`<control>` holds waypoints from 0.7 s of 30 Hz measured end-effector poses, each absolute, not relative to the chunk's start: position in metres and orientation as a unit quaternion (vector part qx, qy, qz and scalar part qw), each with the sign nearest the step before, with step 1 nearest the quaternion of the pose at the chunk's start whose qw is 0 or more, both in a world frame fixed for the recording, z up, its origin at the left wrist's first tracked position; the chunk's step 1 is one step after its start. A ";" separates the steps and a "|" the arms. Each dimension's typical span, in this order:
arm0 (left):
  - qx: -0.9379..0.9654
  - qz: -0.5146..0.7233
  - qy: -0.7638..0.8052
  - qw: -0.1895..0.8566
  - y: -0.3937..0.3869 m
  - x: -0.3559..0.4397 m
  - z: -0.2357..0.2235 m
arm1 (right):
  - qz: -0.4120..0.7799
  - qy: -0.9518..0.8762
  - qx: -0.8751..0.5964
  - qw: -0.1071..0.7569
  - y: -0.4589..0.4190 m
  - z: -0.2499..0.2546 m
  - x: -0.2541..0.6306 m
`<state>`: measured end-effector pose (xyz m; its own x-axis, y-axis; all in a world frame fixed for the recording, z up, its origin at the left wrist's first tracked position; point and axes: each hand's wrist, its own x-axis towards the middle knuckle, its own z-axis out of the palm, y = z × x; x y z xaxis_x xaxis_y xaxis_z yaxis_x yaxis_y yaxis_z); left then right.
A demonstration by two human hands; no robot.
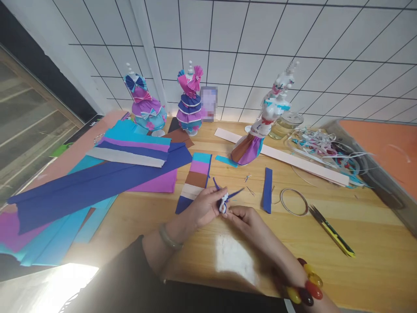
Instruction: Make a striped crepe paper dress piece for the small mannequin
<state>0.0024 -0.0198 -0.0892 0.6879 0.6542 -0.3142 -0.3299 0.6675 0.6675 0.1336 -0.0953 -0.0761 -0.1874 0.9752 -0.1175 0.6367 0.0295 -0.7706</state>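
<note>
My left hand (pixel 203 206) pinches a small dark blue paper bow (pixel 224 198) bound at its middle with white ribbon. My right hand (pixel 244 217) meets it from the right, its fingertips on the white wrap. Both hands hover low over the wooden table (pixel 365 269), just in front of a stack of short paper strips (pixel 195 179) in blue, pink, brown, white and navy. A loose navy strip (pixel 267 190) lies to the right of the hands.
Large crepe paper sheets (pixel 97 182) cover the left side. Three small mannequins in paper dresses (pixel 146 106) (pixel 190 102) (pixel 260 130) stand at the back. A tape ring (pixel 295 201), yellow snips (pixel 330 229), a long pale strip (pixel 293 158) and a ribbon tangle (pixel 325 148) lie right.
</note>
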 end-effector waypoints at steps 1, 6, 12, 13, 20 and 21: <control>0.342 0.264 0.286 0.855 -0.020 0.002 -0.090 | 0.373 -0.683 -0.583 0.231 -0.095 -0.074 0.137; 0.535 0.214 0.369 0.729 -0.019 0.001 -0.096 | 0.257 -0.737 -0.588 0.210 -0.099 -0.070 0.143; 0.619 0.142 0.317 0.705 -0.017 -0.005 -0.095 | 0.136 -0.746 -0.609 0.235 -0.099 -0.080 0.142; 0.625 0.130 0.310 0.705 -0.017 -0.006 -0.094 | 0.143 -0.738 -0.615 0.238 -0.099 -0.080 0.142; 0.574 0.128 0.276 0.760 -0.018 -0.006 -0.085 | 0.189 -0.745 -0.565 0.301 -0.102 -0.068 0.143; 0.557 0.145 0.263 0.774 -0.018 -0.006 -0.085 | 0.177 -0.752 -0.554 0.311 -0.103 -0.067 0.143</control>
<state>-0.0061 -0.0181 -0.0851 0.8198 0.5170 -0.2463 0.0689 0.3380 0.9386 0.1429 -0.1032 -0.0673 -0.1938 0.9425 0.2724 0.7228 0.3249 -0.6099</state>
